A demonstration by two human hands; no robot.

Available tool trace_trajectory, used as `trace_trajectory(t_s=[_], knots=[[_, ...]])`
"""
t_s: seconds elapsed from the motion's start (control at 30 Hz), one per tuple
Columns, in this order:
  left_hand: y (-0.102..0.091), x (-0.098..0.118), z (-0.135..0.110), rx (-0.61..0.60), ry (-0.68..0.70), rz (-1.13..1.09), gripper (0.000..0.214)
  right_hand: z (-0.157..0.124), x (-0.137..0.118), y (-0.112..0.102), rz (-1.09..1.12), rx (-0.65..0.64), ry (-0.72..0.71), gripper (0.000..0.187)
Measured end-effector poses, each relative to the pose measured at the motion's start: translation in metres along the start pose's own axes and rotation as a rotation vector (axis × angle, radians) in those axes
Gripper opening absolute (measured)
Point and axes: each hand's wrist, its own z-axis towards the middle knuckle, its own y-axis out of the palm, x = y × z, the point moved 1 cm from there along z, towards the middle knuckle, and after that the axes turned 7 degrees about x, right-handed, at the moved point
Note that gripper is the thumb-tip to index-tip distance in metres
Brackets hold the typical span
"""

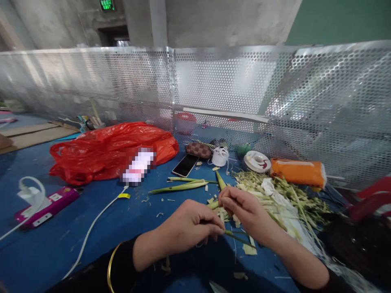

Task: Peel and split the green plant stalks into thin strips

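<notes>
My left hand (195,224) is closed in a pinch over the front middle of the blue table. From its fingertips thin green leaf strips (241,238) stick out to the right. My right hand (244,209) is just to the right and a little farther back, thumb and fingers pressed together. Whatever it may hold is too small to make out. Behind its fingertips a pointed green leaf (220,181) shows, with pale scraps under the hand. Long green leaf pieces (183,186) lie on the table beyond my left hand.
A heap of shredded plant trimmings (293,203) spreads at right, beside an orange pack (297,173) and a tape roll (257,161). White string (220,156), a dark phone (185,165), a red plastic bag (110,148), and a purple power strip (49,207) lie around. Perforated metal (226,81) borders the back.
</notes>
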Motion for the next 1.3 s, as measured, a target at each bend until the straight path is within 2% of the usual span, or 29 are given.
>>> trace_trajectory(t_s=[0.07,0.13,0.27,0.37,0.47,0.53,0.6,0.73,0.97,1.13,1.3], knots=[[0.001,0.0,0.0,-0.013,-0.058,-0.104,0.013,0.004,0.007,0.003,0.048,-0.018,0.063,0.029],[0.001,-0.001,0.001,0.033,-0.069,-0.186,0.011,0.006,0.015,0.008,0.096,-0.011,0.124,0.031],[-0.004,-0.003,0.002,0.299,0.017,-0.127,0.013,0.001,0.026,0.02,0.076,0.007,0.141,0.031],[-0.01,-0.004,0.003,0.481,0.074,0.008,0.016,-0.007,0.02,0.028,-0.094,-0.009,-0.007,0.027],[-0.013,-0.007,0.005,0.554,0.075,0.073,0.017,-0.015,0.006,0.033,-0.295,0.037,-0.233,0.021],[-0.013,-0.008,0.007,0.558,0.071,0.091,0.018,-0.017,-0.004,0.034,-0.347,0.111,-0.369,0.019],[-0.012,-0.009,0.008,0.563,0.081,0.11,0.019,-0.019,-0.01,0.033,-0.302,0.147,-0.454,0.019],[-0.01,-0.009,0.008,0.567,0.119,0.176,0.019,-0.018,-0.01,0.033,-0.188,0.052,-0.477,0.021],[-0.006,-0.008,0.004,0.531,0.161,0.288,0.021,-0.027,0.004,0.04,-0.488,-0.048,-0.603,0.025],[-0.006,-0.009,0.005,0.489,0.16,0.334,0.02,-0.025,-0.001,0.038,-0.397,-0.046,-0.554,0.022],[-0.004,-0.009,0.007,0.287,0.096,0.311,0.02,-0.012,-0.014,0.019,-0.059,0.054,-0.34,0.022]])
